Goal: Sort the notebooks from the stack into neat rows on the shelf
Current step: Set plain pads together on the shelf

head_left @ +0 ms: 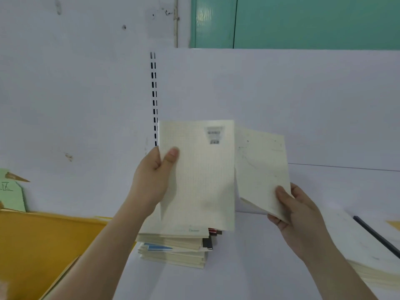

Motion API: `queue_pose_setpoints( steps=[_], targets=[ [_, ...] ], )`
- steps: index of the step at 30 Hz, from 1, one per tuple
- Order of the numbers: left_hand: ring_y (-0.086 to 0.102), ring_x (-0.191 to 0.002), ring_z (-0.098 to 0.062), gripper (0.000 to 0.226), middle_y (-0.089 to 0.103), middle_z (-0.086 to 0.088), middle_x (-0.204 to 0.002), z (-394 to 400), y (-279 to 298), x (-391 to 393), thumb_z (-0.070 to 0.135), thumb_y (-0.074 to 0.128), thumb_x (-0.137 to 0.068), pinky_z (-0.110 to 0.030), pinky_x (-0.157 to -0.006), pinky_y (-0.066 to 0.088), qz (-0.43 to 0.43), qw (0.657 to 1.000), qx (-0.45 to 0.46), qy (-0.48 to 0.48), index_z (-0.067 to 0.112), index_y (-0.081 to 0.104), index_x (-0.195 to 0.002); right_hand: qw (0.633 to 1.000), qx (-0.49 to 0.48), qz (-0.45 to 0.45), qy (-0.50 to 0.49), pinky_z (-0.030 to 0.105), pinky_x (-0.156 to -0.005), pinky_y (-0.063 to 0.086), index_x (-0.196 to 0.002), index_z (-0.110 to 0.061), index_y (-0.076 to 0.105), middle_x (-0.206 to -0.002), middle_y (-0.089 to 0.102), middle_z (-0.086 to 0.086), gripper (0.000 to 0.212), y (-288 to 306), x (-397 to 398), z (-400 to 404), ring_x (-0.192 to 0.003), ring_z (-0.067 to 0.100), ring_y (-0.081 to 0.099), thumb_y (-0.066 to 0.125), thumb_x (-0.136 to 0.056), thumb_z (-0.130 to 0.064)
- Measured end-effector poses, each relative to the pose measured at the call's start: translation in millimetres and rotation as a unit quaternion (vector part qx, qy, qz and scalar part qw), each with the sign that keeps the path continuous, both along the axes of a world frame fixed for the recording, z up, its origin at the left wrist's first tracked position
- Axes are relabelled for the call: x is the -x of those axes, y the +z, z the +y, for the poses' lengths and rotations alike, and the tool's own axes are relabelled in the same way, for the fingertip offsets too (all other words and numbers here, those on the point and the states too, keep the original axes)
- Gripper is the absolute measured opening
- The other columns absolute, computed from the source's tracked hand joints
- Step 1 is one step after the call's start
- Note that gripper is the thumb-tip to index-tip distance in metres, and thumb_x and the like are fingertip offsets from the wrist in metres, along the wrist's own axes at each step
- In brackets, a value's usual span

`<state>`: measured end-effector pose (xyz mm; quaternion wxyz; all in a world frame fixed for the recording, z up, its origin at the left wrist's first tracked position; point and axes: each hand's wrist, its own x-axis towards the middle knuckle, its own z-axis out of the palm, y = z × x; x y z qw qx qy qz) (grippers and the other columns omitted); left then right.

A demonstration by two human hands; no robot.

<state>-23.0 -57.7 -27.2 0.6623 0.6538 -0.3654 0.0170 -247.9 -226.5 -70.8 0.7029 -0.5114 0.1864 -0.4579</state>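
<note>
**Two notebooks held up above the stack**

The gridded notebook (199, 176) stands upright in the air, its long axis vertical, its cover facing the viewer and a small grey label near its top right corner. The left hand (153, 180) grips it at the left edge, thumb curled over the front, fingers hidden behind. At about three o'clock from it, just beside and nearly touching along the edges, is the second notebook (262, 169). It is also held long axis up, but leaning a little, top toward eleven o'clock, with its face turned slightly away. The right hand (296, 215) pinches it at the lower right corner, thumb on the front and fingers wrapped underneath.

At six o'clock below the gridded notebook the stack of notebooks (175, 250) lies flat on the white shelf (249, 267), cream-coloured with a few blue, black and red edges showing. Another low pile of cream sheets (376, 276) lies at four o'clock, with a dark rod (376, 234) across it. At eight o'clock is a yellow tray (43, 239). Behind everything stands a white back panel (281, 94) with a slotted upright rail (154, 98).
</note>
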Motion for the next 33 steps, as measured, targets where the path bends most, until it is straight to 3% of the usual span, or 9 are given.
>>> queue_pose_setpoints(
  steps=[4, 10, 15, 18, 23, 26, 29, 31, 33],
  targets=[
    [0.068, -0.096, -0.041, 0.038, 0.073, -0.014, -0.1, -6.6, 5.8, 10.4, 0.047, 0.058, -0.098, -0.057, -0.087, 0.055, 0.075, 0.996, 0.021, -0.032, 0.01, 0.064, -0.103, 0.999, 0.011, -0.033, -0.018, 0.032, -0.058, 0.048, -0.116, -0.014, 0.061, -0.104, 0.071, 0.003, 0.019, -2.2, -0.6, 5.4, -0.081, 0.018, 0.065, 0.052, -0.098, -0.015],
    [0.067, -0.11, -0.038, 0.027, 0.075, -0.009, -0.111, -10.0, -10.0, 14.9, 0.04, 0.057, -0.1, -0.059, -0.1, 0.05, 0.172, 0.979, 0.025, -0.104, 0.017, 0.067, -0.108, 0.997, 0.072, -0.002, -0.025, 0.03, -0.049, 0.044, -0.112, -0.016, 0.06, -0.092, 0.071, 0.001, 0.016, -3.8, -3.8, 15.4, -0.074, 0.016, 0.062, 0.051, -0.099, -0.013],
    [0.07, -0.098, -0.021, 0.011, 0.074, 0.005, -0.101, 1.1, -7.8, 25.2, 0.026, 0.058, -0.101, -0.041, -0.087, 0.054, 0.02, 0.989, 0.017, -0.149, 0.022, 0.063, -0.111, 0.999, 0.028, -0.037, -0.013, 0.035, -0.063, 0.045, -0.111, -0.016, 0.062, -0.097, 0.072, 0.002, 0.017, -3.0, -2.9, 10.9, -0.082, 0.02, 0.063, 0.052, -0.098, -0.013],
    [0.07, -0.087, -0.012, 0.012, 0.073, 0.008, -0.092, 12.1, 2.6, 34.1, 0.025, 0.062, -0.096, -0.033, -0.074, 0.056, -0.074, 0.986, 0.076, -0.132, 0.022, 0.066, -0.106, 0.999, -0.007, -0.049, 0.008, 0.028, -0.052, 0.046, -0.106, -0.015, 0.064, -0.092, 0.071, 0.001, 0.015, 2.0, 0.2, 5.8, -0.074, 0.017, 0.061, 0.052, -0.097, -0.014],
    [0.067, -0.089, -0.011, 0.014, 0.071, 0.01, -0.092, 21.7, 23.5, 32.7, 0.017, 0.062, -0.088, -0.023, -0.071, 0.055, -0.051, 0.972, 0.17, -0.156, 0.026, 0.068, -0.097, 0.994, -0.037, -0.085, 0.054, 0.022, -0.043, 0.042, -0.097, -0.012, 0.062, -0.082, 0.065, 0.001, 0.011, 7.6, 2.5, 0.1, -0.063, 0.014, 0.058, 0.051, -0.097, -0.014],
    [0.064, -0.086, -0.009, 0.031, 0.069, 0.011, -0.088, 19.7, 21.0, 26.2, 0.002, 0.058, -0.078, -0.027, -0.074, 0.052, -0.033, 0.977, 0.182, -0.102, 0.028, 0.067, -0.092, 0.995, -0.05, -0.062, 0.06, 0.023, -0.041, 0.039, -0.098, -0.009, 0.061, -0.086, 0.063, 0.005, 0.009, 6.5, -2.9, -1.3, -0.059, 0.014, 0.053, 0.053, -0.095, -0.013],
    [0.064, -0.112, -0.009, 0.039, 0.072, 0.012, -0.112, 16.5, -2.7, 20.0, -0.011, 0.055, -0.078, -0.042, -0.093, 0.05, -0.045, 0.986, 0.141, -0.074, 0.025, 0.069, -0.082, 0.996, -0.061, -0.019, 0.065, 0.023, -0.041, 0.037, -0.1, -0.006, 0.063, -0.083, 0.062, 0.007, 0.012, -1.2, -10.5, 1.8, -0.059, 0.016, 0.049, 0.057, -0.092, -0.013],
    [0.05, -0.131, -0.002, 0.042, 0.06, 0.026, -0.129, 16.6, -22.1, 13.8, -0.018, 0.055, -0.079, -0.029, -0.098, 0.047, -0.043, 0.993, 0.08, -0.077, 0.021, 0.071, -0.079, 0.996, -0.063, 0.006, 0.058, 0.023, -0.04, 0.039, -0.103, -0.006, 0.064, -0.081, 0.065, 0.005, 0.013, -6.0, -15.5, 5.4, -0.056, 0.014, 0.053, 0.055, -0.095, -0.012],
    [0.039, -0.134, 0.007, 0.046, 0.058, 0.043, -0.116, 19.3, -37.9, 6.6, -0.02, 0.057, -0.084, -0.015, -0.095, 0.041, -0.027, 0.997, -0.004, -0.068, 0.022, 0.075, -0.084, 0.996, -0.063, 0.026, 0.059, 0.023, -0.04, 0.04, -0.105, -0.005, 0.063, -0.081, 0.066, 0.006, 0.013, -10.8, -21.2, 8.9, -0.055, 0.013, 0.055, 0.054, -0.097, -0.011]
  ],
)
